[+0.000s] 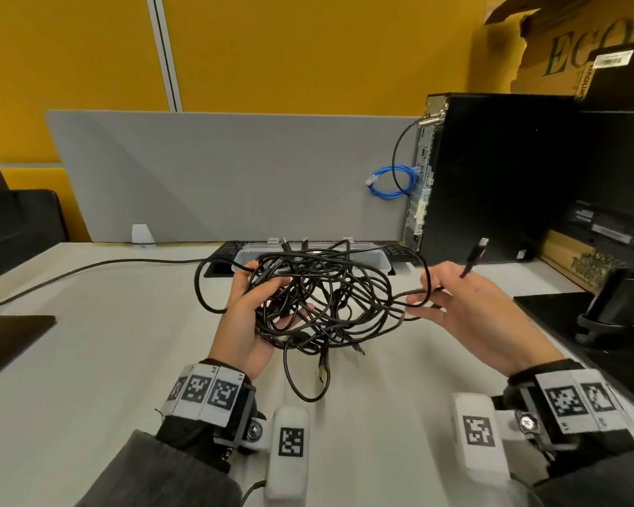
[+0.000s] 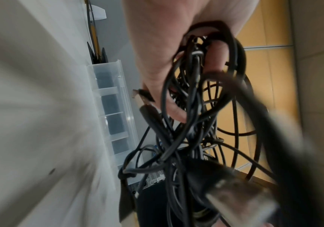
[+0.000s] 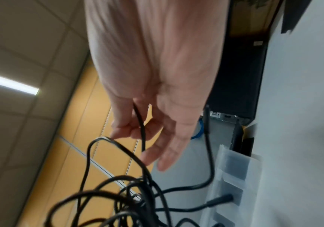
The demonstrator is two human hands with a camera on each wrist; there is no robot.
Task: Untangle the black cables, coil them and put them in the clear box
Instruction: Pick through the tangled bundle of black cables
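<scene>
A tangle of black cables (image 1: 319, 305) hangs above the white desk, held up between both hands. My left hand (image 1: 251, 312) grips the bundle's left side, fingers curled through the loops; the left wrist view shows the same cables (image 2: 196, 122) wrapped over the fingers (image 2: 168, 104). My right hand (image 1: 451, 298) pinches one strand (image 3: 140, 122) pulled out to the right, and its free plug end (image 1: 478, 250) sticks up behind the hand. The clear box (image 1: 377, 259) lies at the desk's far edge behind the tangle, with divided compartments (image 2: 110, 107).
A black computer tower (image 1: 491, 177) stands at the back right with a blue cable (image 1: 392, 181) beside it. A grey divider (image 1: 216, 177) closes the desk's back. A black monitor base (image 1: 608, 316) lies right, a dark pad (image 1: 11, 334) left, and a cable (image 1: 88, 268) crosses the desk.
</scene>
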